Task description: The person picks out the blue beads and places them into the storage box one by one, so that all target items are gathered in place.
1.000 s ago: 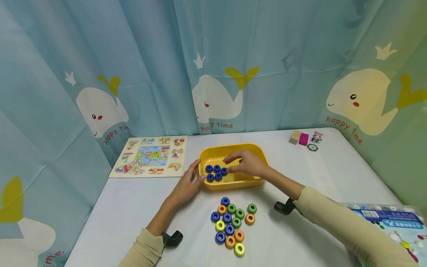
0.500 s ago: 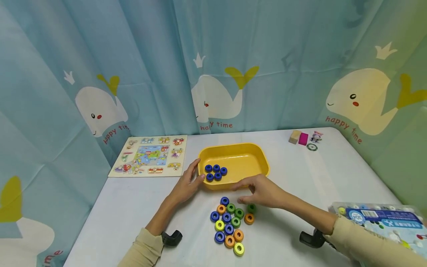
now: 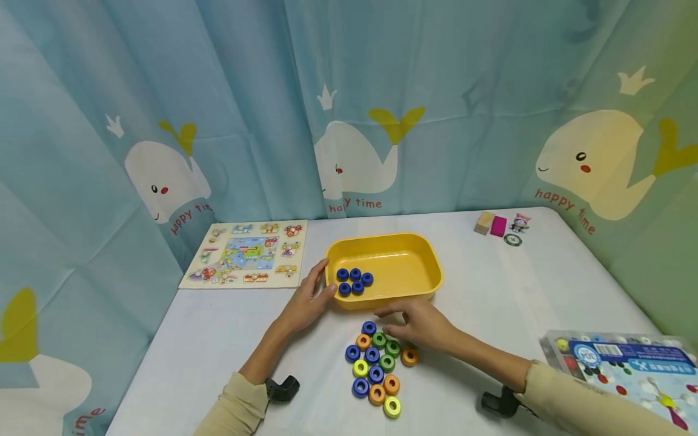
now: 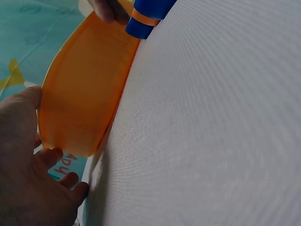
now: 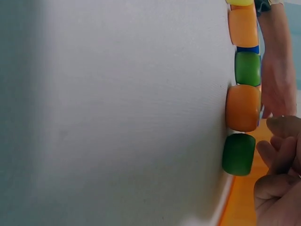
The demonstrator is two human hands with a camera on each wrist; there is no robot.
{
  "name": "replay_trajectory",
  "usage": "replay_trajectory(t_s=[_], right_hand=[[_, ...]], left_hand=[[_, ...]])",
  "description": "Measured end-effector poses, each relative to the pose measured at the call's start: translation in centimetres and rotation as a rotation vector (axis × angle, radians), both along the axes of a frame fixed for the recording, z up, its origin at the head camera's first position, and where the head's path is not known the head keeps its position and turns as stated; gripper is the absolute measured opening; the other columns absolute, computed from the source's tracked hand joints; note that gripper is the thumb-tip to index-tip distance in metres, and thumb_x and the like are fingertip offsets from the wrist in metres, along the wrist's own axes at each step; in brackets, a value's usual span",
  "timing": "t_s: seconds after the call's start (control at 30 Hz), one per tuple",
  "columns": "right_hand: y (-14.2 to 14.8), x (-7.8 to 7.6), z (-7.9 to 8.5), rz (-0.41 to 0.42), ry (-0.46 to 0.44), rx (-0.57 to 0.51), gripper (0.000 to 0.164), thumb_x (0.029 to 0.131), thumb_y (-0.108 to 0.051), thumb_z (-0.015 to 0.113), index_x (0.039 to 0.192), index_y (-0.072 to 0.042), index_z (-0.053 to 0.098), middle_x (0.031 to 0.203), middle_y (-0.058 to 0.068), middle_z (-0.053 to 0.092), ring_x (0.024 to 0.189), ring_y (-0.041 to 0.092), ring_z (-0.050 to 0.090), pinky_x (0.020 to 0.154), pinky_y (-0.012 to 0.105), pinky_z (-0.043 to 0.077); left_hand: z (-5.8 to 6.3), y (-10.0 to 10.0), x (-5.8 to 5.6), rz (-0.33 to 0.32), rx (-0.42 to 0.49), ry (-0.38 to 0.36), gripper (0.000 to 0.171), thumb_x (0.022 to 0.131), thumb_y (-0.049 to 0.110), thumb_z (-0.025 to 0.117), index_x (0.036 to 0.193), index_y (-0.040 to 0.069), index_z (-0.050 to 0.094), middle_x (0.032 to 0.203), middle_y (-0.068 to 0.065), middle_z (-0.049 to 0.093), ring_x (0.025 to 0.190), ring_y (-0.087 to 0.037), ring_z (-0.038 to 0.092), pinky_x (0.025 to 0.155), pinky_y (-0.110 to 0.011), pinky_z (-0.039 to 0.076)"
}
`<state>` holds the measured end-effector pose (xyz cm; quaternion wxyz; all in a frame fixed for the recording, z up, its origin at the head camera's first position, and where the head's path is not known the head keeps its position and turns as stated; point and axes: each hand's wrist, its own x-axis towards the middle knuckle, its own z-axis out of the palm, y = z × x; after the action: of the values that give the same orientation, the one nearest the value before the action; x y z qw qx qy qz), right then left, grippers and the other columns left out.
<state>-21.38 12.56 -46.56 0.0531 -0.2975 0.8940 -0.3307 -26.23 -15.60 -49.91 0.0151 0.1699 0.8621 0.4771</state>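
Observation:
A yellow plastic tray [image 3: 406, 272] sits mid-table, with several blue beads [image 3: 355, 274] grouped at its left end. My left hand [image 3: 305, 306] grips that end, thumb at the near corner and fingers along the side. In the left wrist view, the orange-looking tray wall [image 4: 84, 89] stands beside the hand [image 4: 23, 155]. My right hand [image 3: 422, 324] hovers in front of the tray over the loose beads, thumb and index finger apart with nothing between them. From the right wrist, a green bead [image 5: 239, 154] shows close to the fingers; the hand hides it in the head view.
Blue, green, orange and yellow beads [image 3: 376, 375] lie loosely clustered before the tray. A wooden puzzle board [image 3: 291, 269] is at back left. A wooden block [image 3: 483, 223], pink block [image 3: 498, 226], figurine [image 3: 520, 223] and round token [image 3: 512, 240] stand back right; a boxed set [image 3: 627, 369] lies front right.
My right hand has come out of the tray toward me, over the loose beads, then shifted slightly left. My left hand stays on the tray, and the blue beads inside keep their places.

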Motion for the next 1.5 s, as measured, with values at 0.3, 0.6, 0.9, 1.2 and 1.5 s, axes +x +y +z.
replay_trajectory(t_s=[0.3,0.6,0.9,1.2,1.5], right_hand=[[-1.0,-0.6,-1.0,0.014,-0.029,-0.018,0.03,0.081,-0.022,0.073,0.11,-0.019,0.069,0.102,-0.015,0.066,0.083,0.004,0.057,0.077,0.026,0.048],[-1.5,-1.0,-1.2,0.073,-0.048,-0.012,0.033,0.08,-0.025,0.073,0.112,-0.019,0.069,0.106,-0.017,0.064,0.096,0.003,0.057,0.09,0.031,0.044],[-1.7,-1.2,-1.2,0.087,-0.04,-0.003,0.031,0.079,-0.026,0.074,0.109,-0.018,0.07,0.102,-0.017,0.065,0.089,0.004,0.059,0.083,0.026,0.046],[-0.7,-0.2,0.6,0.021,-0.046,0.065,0.03,0.079,-0.029,0.074,0.108,-0.023,0.071,0.094,-0.021,0.064,0.06,0.006,0.048,0.051,0.023,0.041],[0.8,-1.0,5.7,0.004,0.008,-0.008,0.026,0.079,-0.026,0.075,0.104,-0.03,0.07,0.098,-0.02,0.064,0.061,0.011,0.047,0.05,0.023,0.038]], left_hand=[[0.0,0.0,0.0,-0.004,0.005,0.004,0.068,0.091,0.051,0.051,0.148,0.031,0.02,0.15,0.008,0.023,0.135,-0.009,0.022,0.109,-0.036,0.019],[0.1,0.0,-0.2,-0.019,0.02,0.015,0.067,0.092,0.046,0.052,0.148,0.028,0.021,0.15,0.007,0.023,0.134,-0.008,0.022,0.109,-0.034,0.019],[0.3,0.0,0.0,-0.015,0.028,0.011,0.065,0.093,0.04,0.054,0.148,0.026,0.022,0.15,0.007,0.024,0.134,-0.009,0.022,0.109,-0.035,0.019],[0.3,0.0,0.1,-0.015,0.017,0.002,0.069,0.091,0.052,0.05,0.148,0.029,0.021,0.15,0.007,0.022,0.135,-0.009,0.021,0.11,-0.036,0.019],[0.3,0.1,0.2,0.005,0.003,-0.006,0.068,0.09,0.052,0.051,0.148,0.03,0.022,0.15,0.009,0.023,0.134,-0.009,0.022,0.109,-0.035,0.019]])
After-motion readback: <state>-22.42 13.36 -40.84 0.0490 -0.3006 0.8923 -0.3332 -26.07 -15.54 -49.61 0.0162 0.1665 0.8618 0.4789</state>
